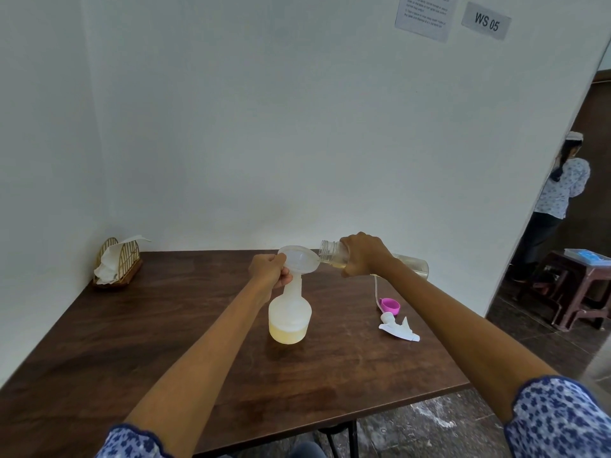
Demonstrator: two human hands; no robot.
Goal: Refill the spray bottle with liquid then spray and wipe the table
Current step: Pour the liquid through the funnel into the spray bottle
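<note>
Soft, even daylight, faint shadows, sharp centre, wide-angle bowing at edges.

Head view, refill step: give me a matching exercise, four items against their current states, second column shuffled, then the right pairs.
Items:
1. spray bottle
2. refill bottle
3. pink cap
4. napkin holder

States:
A. lying loose on the table, right side
B. tipped over the funnel by the right hand
C. upright, yellowish liquid at the bottom
D. at the far left corner, holding white napkins

Pairs: 1-C, 2-B, 3-A, 4-D
</note>
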